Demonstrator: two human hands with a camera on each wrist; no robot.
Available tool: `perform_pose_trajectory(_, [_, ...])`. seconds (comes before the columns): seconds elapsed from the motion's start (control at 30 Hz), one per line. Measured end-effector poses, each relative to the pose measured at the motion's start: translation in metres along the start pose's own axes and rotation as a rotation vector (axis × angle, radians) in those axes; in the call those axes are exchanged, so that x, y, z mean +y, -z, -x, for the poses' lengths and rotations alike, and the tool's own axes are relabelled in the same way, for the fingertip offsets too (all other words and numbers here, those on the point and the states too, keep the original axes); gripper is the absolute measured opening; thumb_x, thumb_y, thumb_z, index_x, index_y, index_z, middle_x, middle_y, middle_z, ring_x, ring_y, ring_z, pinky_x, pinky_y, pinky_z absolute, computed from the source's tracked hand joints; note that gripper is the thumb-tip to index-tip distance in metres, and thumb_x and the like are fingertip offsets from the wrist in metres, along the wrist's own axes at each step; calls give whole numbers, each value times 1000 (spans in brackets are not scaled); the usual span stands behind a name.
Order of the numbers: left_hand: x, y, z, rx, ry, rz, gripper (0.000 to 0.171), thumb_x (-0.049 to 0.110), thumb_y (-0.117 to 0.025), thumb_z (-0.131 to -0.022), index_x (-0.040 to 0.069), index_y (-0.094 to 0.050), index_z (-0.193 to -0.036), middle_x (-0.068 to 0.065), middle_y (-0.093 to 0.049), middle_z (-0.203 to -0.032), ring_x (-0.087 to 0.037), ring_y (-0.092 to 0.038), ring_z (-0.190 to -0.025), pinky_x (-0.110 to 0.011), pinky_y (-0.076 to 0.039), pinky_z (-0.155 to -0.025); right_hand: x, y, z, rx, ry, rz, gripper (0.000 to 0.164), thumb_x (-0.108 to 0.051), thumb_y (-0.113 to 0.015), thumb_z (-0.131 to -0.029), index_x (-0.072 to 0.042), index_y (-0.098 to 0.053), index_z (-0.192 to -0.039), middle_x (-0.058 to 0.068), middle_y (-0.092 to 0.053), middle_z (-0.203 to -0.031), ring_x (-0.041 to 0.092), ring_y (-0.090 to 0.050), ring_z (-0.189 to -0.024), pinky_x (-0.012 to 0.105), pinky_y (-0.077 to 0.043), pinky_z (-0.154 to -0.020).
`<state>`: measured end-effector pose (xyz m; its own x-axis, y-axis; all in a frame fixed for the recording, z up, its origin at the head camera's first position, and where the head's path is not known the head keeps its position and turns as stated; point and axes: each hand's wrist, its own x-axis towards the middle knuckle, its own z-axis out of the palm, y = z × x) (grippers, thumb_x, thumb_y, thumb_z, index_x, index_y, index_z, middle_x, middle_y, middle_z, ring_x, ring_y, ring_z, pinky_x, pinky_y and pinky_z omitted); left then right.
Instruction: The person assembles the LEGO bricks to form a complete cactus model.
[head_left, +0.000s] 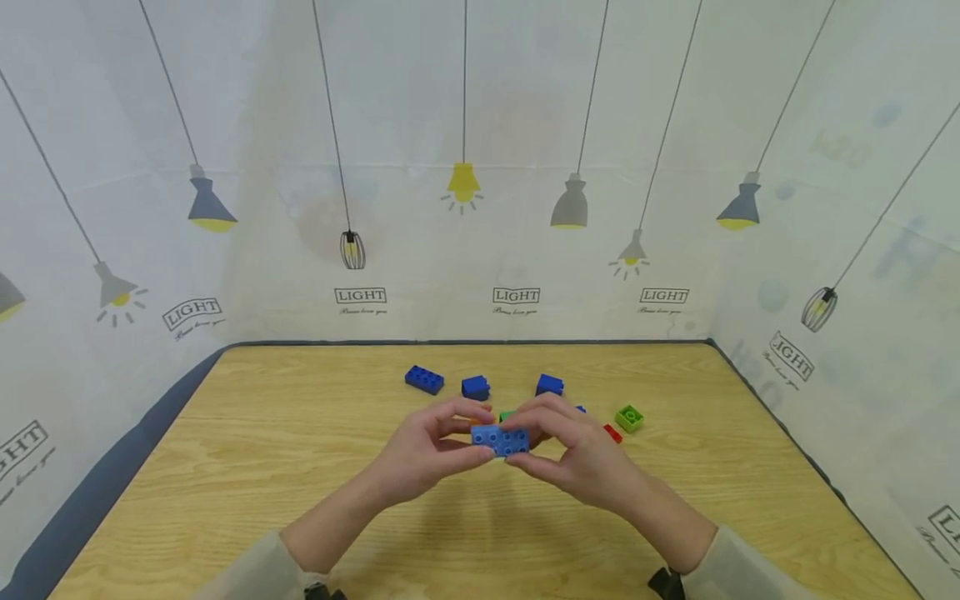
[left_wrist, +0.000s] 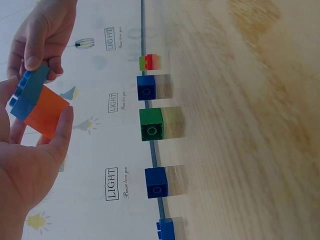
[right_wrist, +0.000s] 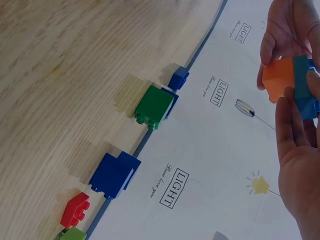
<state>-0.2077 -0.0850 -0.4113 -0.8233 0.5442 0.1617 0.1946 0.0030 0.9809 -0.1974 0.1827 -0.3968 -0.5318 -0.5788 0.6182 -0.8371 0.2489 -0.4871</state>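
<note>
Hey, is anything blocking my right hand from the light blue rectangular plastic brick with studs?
Nothing visible: your right hand pinches the light blue rectangular plastic brick directly. The smooth-sided orange plastic block lies against the face opposite the studs, and your left hand is at the brick's other end.
</note>
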Motion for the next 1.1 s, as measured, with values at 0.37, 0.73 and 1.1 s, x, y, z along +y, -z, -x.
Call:
perform_pose_trajectory(0.37, [0, 2, 1, 6, -57, -29, 33, 17, -78, -104, 8, -71, -135, -18, -64, -148, -34, -68, -127, -29, -64, -99, 1, -1, 0, 6, -10, -1, 40, -3, -88, -92, -11, -74, -128, 8, -68, -120, 13, -72, -94, 33, -68, -80])
perform_pose_trajectory(0.73, [-4, 3, 2, -10, -91, -67, 31, 12, -80, -102, 10, -73, -132, -19, -63, -147, -35, -64, -136, -33, -64, -103, 3, -1, 3, -17, -56, -3, 36, -4, -86, -94, -12, -75, -127, 6, -68, -120, 13, -69, -97, 32, -68, -82])
perform_pose_trajectory(1.1, [-5, 7, 2, -21, -93, -97, 37, 11, -82, -100, 13, -72, -136, -10, -66, -141, -35, -63, -134, -44, -63, -107, 5, -1, 5, -21, -110, -3, 35, -6, -86, -94, -13, -76, -127, 5, -67, -119, 10, -70, -92, 30, -67, -81])
